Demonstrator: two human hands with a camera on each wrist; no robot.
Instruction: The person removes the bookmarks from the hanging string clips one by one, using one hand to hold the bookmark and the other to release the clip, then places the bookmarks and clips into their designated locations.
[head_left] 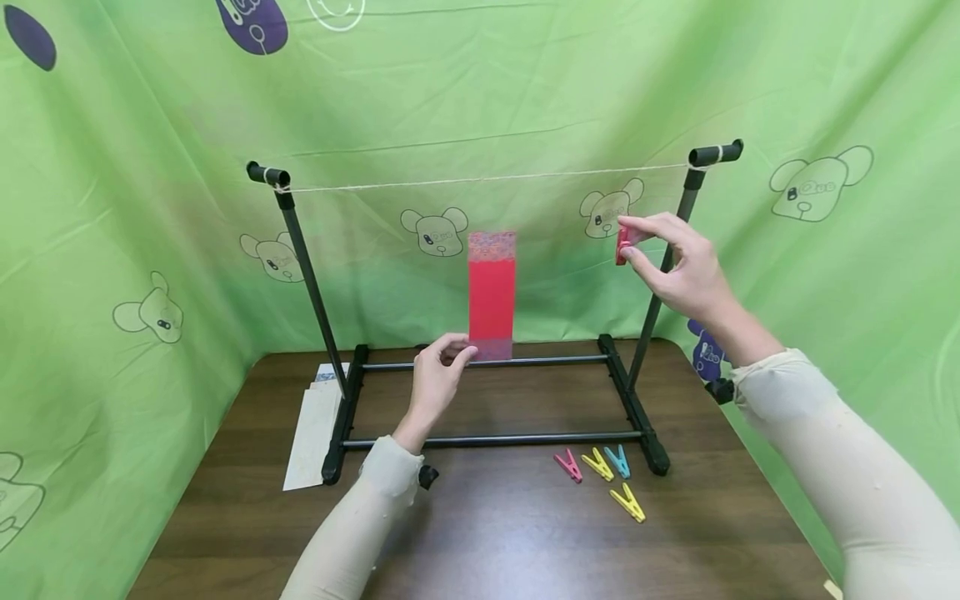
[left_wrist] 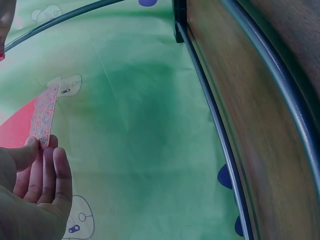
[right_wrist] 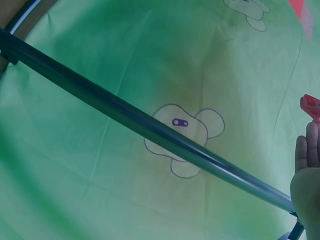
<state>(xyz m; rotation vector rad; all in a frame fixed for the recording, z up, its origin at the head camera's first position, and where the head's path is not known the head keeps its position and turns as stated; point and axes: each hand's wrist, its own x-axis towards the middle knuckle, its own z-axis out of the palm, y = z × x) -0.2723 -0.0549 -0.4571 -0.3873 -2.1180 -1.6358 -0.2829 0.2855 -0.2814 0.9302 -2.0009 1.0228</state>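
Note:
My left hand (head_left: 437,377) pinches the lower left corner of a red paper strip (head_left: 491,300) with patterned bands at both ends. The strip stands upright in the air, its top edge below the string (head_left: 420,182) in the head view. In the left wrist view, thumb and fingers hold the strip's patterned end (left_wrist: 44,115). Up at the right, my right hand (head_left: 686,267) pinches a red clothespin (head_left: 622,245) between thumb and fingertips, near the rack's right post. The right wrist view shows only part of that hand (right_wrist: 307,165) and the clothespin (right_wrist: 311,106) at its edge.
A black rack (head_left: 313,283) carries the string between its two posts. Several loose clothespins, pink (head_left: 568,465), yellow (head_left: 627,502) and blue (head_left: 617,461), lie before its right foot. White paper strips (head_left: 313,437) lie by the left foot. Green cloth (head_left: 480,92) surrounds the wooden table (head_left: 495,533).

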